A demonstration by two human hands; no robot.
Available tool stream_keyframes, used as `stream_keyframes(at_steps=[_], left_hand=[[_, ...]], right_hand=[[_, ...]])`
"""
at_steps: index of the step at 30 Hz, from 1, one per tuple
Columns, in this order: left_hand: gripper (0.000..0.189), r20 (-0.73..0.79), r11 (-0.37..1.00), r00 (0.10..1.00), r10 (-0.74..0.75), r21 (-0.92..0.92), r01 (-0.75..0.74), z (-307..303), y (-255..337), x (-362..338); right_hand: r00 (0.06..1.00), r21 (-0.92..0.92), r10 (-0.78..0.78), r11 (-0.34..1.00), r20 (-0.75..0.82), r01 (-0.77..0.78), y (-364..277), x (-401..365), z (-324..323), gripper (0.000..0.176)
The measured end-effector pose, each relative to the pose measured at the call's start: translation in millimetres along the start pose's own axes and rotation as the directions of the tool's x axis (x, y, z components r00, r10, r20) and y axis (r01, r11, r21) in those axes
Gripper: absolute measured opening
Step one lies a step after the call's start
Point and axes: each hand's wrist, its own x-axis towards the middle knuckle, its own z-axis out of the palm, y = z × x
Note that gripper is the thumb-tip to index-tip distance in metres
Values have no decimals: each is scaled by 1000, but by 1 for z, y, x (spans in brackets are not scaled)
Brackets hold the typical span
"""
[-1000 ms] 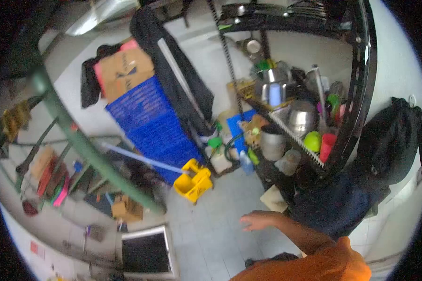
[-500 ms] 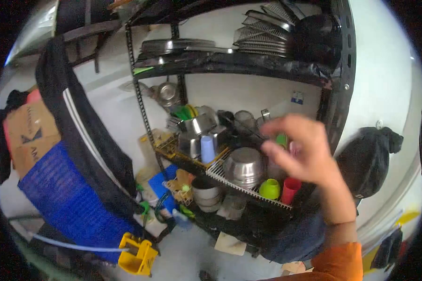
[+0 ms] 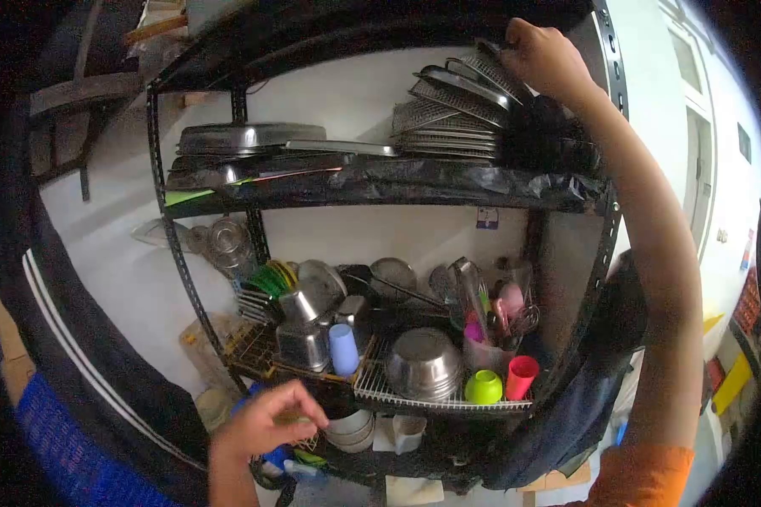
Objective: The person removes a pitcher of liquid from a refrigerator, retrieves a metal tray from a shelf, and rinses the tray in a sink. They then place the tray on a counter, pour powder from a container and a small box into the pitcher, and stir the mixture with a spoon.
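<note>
My right hand (image 3: 548, 59) is raised to the upper shelf, at the top right end of a leaning stack of perforated metal trays (image 3: 452, 127). Its fingers are curled together; what they hold, if anything, is hidden. Dark pans (image 3: 558, 135) stand just below that hand. Low on the left, my left hand (image 3: 271, 422) hangs in front of the lower shelf, thumb and fingers apart, with nothing visible in it. Nearest to it are a light blue cup (image 3: 343, 349) and a grey tub (image 3: 349, 429) beneath the shelf.
The black metal rack (image 3: 389, 186) holds flat trays (image 3: 254, 138) on its upper left. Below stand steel bowls (image 3: 424, 363), a green cup (image 3: 484, 387), a red cup (image 3: 522, 377) and a container of utensils (image 3: 486, 351). Dark cloth (image 3: 550, 431) hangs at the right.
My right hand has risen from in front of the lower shelf to the upper shelf, its fingers now curled. My left hand has come into view. The camera view has shifted.
</note>
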Motion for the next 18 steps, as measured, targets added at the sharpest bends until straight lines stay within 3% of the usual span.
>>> stream_keyframes(at_steps=[3, 6, 9, 11, 15, 18], left_hand=[[18, -40, 923, 956, 289, 275, -268, -19, 71, 59], [20, -86, 730, 907, 413, 626, -274, -33, 136, 111], [23, 20, 460, 806, 592, 813, -358, -61, 175, 172], [24, -6, 425, 825, 566, 859, -286, -79, 195, 204], [24, 78, 111, 822, 564, 979, -169, -137, 202, 259], [26, 29, 24, 906, 423, 999, -43, -168, 207, 280]], right_hand=[[999, -123, -27, 992, -41, 22, 3, 11, 17, 57], [970, -76, 153, 987, 187, -141, 5, 21, 40, 89], [930, -45, 172, 985, 324, -166, -5, 20, 47, 98], [938, -77, 163, 986, 307, -146, -14, 18, 52, 104], [932, -170, 179, 977, 316, -130, -43, 15, 38, 103], [937, -191, 139, 978, 321, -80, -50, 15, 45, 101]])
